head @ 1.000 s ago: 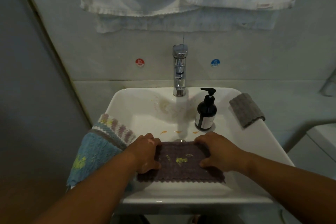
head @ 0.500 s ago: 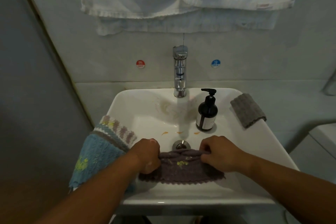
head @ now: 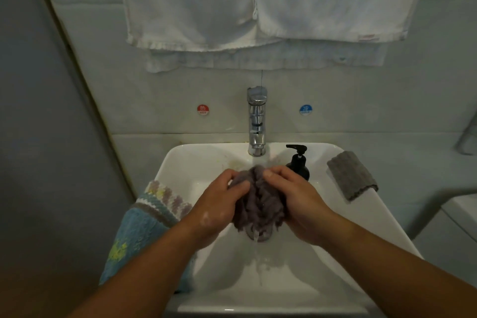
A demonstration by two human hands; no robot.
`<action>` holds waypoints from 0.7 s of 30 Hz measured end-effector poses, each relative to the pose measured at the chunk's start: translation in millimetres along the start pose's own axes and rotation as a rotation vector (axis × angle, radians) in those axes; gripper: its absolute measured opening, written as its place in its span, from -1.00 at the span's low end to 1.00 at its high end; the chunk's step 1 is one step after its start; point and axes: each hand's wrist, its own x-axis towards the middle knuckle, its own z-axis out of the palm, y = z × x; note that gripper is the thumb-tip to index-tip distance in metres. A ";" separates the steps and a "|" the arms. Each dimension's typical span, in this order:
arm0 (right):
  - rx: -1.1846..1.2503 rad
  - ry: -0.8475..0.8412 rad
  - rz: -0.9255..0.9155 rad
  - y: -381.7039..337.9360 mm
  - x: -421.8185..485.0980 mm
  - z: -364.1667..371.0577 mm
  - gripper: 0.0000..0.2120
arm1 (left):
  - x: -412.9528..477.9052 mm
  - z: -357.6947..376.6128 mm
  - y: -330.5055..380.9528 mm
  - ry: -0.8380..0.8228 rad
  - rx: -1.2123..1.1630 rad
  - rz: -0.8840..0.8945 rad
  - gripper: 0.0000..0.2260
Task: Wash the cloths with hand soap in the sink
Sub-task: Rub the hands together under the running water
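A grey-purple cloth (head: 258,204) is bunched up over the middle of the white sink (head: 335,240), just below the chrome tap (head: 256,121). My left hand (head: 219,204) grips its left side and my right hand (head: 296,199) grips its right side, fingers curled into the fabric. Water drips from the cloth's lower end into the basin. A black hand soap pump bottle (head: 299,160) stands on the rim behind my right hand. A blue cloth with a patterned border (head: 144,227) hangs over the sink's left edge. A folded grey cloth (head: 352,175) lies on the right rim.
White towels (head: 258,8) hang on the wall above the tap. Red hot (head: 203,110) and blue cold (head: 305,110) stickers flank the tap. A grey wall closes in on the left. A white fixture (head: 459,214) sits to the right of the sink.
The cloth lay flat on the sink's front edge; both hands gathered it, bunched it up and lifted it under the tap. The view has shifted closer.
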 end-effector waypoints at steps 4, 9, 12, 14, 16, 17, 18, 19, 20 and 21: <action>-0.080 0.126 -0.173 -4.2 4.6 27.2 -0.80 | 1.1 17.5 10.2 0.284 -0.019 0.167 -0.86; -0.178 0.323 -0.122 4.7 12.8 41.2 -0.79 | -7.1 45.3 9.2 0.383 0.010 0.117 -0.90; -0.369 0.284 -0.202 17.5 -3.4 48.6 -0.77 | 3.1 38.0 4.4 0.467 0.052 0.030 -0.91; -0.461 0.242 -0.341 14.0 -9.2 48.2 -0.83 | 4.0 36.8 1.0 0.453 -0.015 -0.037 -0.89; -0.487 0.273 -0.401 11.0 0.8 40.4 -0.84 | -3.7 45.6 -1.9 0.387 -0.040 -0.021 -0.85; -0.472 0.313 -0.368 9.7 8.4 36.4 -0.83 | -9.0 51.1 -2.2 0.360 -0.019 0.011 -0.84; -0.432 0.344 -0.308 8.7 14.1 34.1 -0.80 | -13.4 54.9 -1.6 0.343 0.009 0.052 -0.84; -0.385 0.360 -0.249 10.2 16.6 34.1 -0.77 | -14.8 55.9 -0.7 0.344 0.049 0.095 -0.84; -0.366 0.355 -0.209 14.3 16.0 35.3 -0.75 | -13.7 54.1 0.8 0.361 0.094 0.136 -0.85; -0.383 0.337 -0.208 17.8 11.9 37.6 -0.74 | -10.5 49.9 1.7 0.389 0.135 0.160 -0.86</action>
